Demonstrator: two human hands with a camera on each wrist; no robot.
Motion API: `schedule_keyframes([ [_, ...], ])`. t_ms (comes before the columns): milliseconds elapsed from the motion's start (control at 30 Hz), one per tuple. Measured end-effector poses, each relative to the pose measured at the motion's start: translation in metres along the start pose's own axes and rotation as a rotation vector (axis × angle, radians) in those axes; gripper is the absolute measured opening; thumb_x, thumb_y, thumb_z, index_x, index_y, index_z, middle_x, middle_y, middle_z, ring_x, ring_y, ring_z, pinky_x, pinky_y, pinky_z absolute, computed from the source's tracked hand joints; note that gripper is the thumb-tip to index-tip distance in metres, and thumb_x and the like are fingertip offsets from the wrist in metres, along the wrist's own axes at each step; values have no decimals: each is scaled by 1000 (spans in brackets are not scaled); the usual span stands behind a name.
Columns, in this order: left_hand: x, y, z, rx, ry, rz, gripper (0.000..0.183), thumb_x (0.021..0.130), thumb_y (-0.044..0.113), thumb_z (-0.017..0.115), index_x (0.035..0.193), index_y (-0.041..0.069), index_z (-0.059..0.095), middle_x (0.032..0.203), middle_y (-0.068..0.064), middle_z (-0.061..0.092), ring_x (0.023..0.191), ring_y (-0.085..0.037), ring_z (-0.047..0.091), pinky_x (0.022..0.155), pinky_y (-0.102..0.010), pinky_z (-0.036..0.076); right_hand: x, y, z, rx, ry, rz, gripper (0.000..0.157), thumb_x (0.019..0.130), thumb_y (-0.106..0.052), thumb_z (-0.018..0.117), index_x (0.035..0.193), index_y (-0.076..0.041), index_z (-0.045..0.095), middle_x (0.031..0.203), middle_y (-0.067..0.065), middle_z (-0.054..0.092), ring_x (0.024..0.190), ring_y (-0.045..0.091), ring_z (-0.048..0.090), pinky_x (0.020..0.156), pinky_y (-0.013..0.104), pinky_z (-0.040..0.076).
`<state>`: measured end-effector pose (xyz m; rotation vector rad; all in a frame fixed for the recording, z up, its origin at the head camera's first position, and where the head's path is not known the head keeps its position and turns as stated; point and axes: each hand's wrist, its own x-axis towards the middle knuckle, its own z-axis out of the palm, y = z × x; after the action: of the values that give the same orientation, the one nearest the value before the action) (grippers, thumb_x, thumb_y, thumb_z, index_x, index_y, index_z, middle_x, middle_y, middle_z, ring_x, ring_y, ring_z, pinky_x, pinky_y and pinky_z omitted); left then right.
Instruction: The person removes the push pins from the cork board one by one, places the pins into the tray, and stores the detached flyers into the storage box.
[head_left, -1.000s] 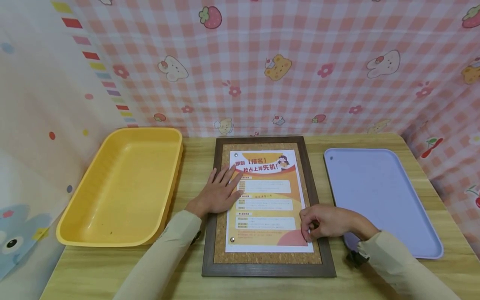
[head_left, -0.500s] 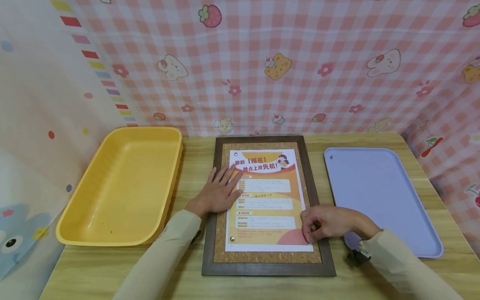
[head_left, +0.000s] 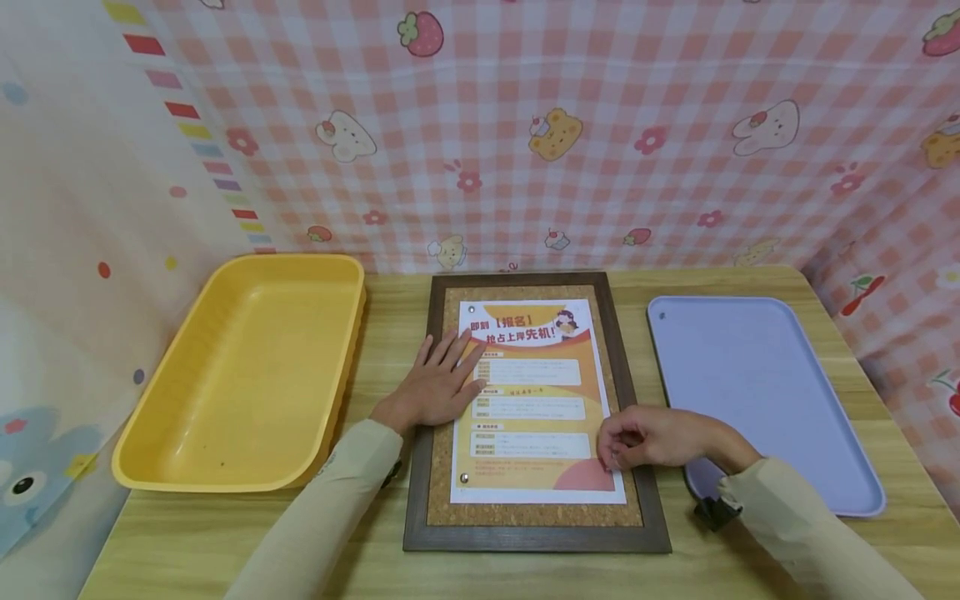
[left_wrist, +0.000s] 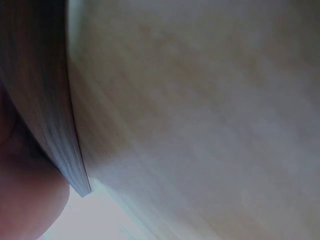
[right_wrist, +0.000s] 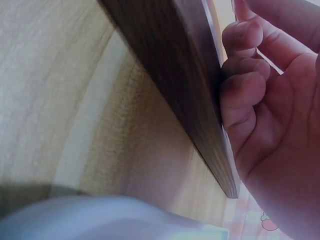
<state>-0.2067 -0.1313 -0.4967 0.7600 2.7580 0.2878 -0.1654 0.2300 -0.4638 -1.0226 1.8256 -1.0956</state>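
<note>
Left hand [head_left: 437, 388] flat, right hand [head_left: 651, 435] curled inward

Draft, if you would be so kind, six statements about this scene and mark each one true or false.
1. The corkboard lies between a yellow tub and a purple tray. True.
2. The yellow tub touches the corkboard. False: a strip of table shows between them.
3. The left hand rests on the poster with its fingers spread. True.
4. The corkboard is edged in white. False: the frame is dark brown.
5. The right hand is at the poster's lower right edge. True.
6. The purple tray is heaped with papers. False: one small object shows, in its far left corner.
</note>
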Motion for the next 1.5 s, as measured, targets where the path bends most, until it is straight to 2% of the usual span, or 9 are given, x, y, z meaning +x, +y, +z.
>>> schedule_keyframes([
  [233, -2, 3, -6, -14, -7, 2, 63, 107, 47, 24, 161, 20, 6, 167, -8, -5, 153, -30, -7, 119, -55, -8, 2, 0, -1, 16, 0, 6, 6, 97, -10, 63, 95, -6, 67, 81, 14, 64, 67, -1, 47, 60, 18, 44],
  [533, -5, 8, -12, -7, -30, -3, 63, 107, 47, 23, 161, 20, 5, 167, -8, -5, 153, -30, -6, 120, -55, -7, 1, -1, 0, 39, 13, 24, 8, 97, -11, 62, 95, -4, 67, 81, 18, 63, 66, -1, 45, 59, 17, 42],
  [933, -6, 7, -11, 11, -30, -5, 63, 107, 48, 22, 161, 21, 4, 167, -8, -6, 153, -29, -7, 120, -55, -6, 1, 2, 0, 25, 42, 12, 7, 97, -10, 62, 96, -5, 67, 79, 7, 62, 66, -1, 45, 59, 19, 42],
  [1500, -6, 7, -11, 13, -15, 2, 63, 107, 48, 22, 161, 20, 5, 167, -8, -4, 153, -30, -5, 120, -56, -5, -2, 1, 0, -12, 94, -20, 6, 98, -8, 61, 97, -5, 66, 85, 12, 65, 72, -1, 50, 63, 22, 47],
])
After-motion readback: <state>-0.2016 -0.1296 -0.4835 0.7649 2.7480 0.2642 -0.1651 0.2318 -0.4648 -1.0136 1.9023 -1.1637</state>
